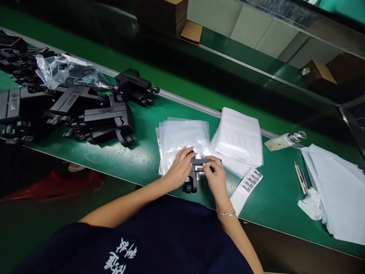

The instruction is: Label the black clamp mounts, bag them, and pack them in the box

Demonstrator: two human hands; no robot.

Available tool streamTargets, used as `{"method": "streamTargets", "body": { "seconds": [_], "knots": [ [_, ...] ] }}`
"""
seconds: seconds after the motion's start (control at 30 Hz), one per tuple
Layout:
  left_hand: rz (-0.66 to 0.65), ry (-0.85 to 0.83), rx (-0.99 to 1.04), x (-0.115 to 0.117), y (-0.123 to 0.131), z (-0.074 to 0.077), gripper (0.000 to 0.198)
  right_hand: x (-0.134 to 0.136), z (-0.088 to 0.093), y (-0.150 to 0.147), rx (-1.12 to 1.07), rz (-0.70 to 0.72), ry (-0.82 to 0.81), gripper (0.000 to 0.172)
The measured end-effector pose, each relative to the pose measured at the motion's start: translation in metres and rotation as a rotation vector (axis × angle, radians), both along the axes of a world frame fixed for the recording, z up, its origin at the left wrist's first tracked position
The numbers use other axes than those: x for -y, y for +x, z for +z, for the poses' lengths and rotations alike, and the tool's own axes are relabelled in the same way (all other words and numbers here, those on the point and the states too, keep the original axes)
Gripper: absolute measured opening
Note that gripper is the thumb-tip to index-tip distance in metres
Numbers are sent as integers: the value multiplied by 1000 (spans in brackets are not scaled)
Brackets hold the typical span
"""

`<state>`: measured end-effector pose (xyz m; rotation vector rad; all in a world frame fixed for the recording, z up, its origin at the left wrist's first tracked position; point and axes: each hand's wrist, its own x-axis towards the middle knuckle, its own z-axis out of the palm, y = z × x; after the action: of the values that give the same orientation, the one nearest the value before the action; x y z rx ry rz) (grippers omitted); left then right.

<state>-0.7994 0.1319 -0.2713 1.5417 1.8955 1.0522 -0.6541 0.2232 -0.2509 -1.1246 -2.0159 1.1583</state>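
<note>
A small black plastic bracket lies at the near edge of the green bench, partly on a stack of clear plastic bags. My left hand curls over the bracket's left end and grips it. My right hand pinches the bracket's right end, its fingertips pressed on the top face where a small pale label shows. A strip of barcode labels lies just right of my right hand.
A second, thicker pile of clear bags lies behind the labels. Several black brackets are heaped at the left, some in a crumpled bag. White sheets, thin tools and a small bottle sit right.
</note>
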Motion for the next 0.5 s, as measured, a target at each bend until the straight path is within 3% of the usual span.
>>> {"method": "streamTargets", "body": {
  "seconds": [0.5],
  "knots": [
    [-15, -28, 42, 1, -1, 5, 41, 0, 4, -3, 47, 15, -4, 21]
  ]
}}
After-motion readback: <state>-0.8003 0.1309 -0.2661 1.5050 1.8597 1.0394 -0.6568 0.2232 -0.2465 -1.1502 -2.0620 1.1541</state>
